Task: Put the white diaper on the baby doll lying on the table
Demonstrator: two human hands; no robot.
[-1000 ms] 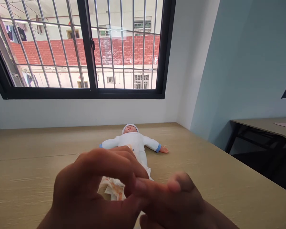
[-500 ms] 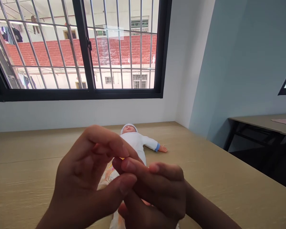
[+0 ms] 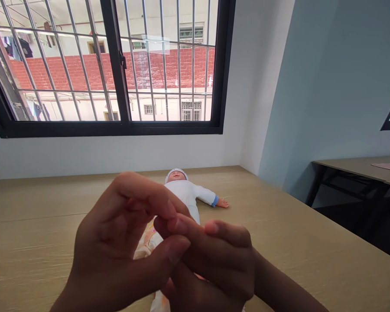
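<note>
Both hands meet in front of a baby doll (image 3: 182,190), which lies on its back in a white outfit with blue cuffs and a white cap. My left hand (image 3: 123,238) is curled, its thumb and fingers closing round the fingertips of the other hand. Bent and pressed together are the fingers of my right hand (image 3: 211,255). Whatever lies between the fingertips, if anything, is hidden. A pale cloth with orange print (image 3: 144,243) shows behind the hands at the doll's lower body, which they mostly cover.
The doll rests on a wooden table (image 3: 35,242) set against the wall under a barred, black-framed window (image 3: 172,128). To the right, beyond the table's edge, stands another table (image 3: 354,167) with dark legs and a pink sheet (image 3: 388,167) on it.
My left thumb has slid slightly to the right along the other hand's fingers. A small yellow spot between the fingertips no longer shows. The doll stays where it was.
</note>
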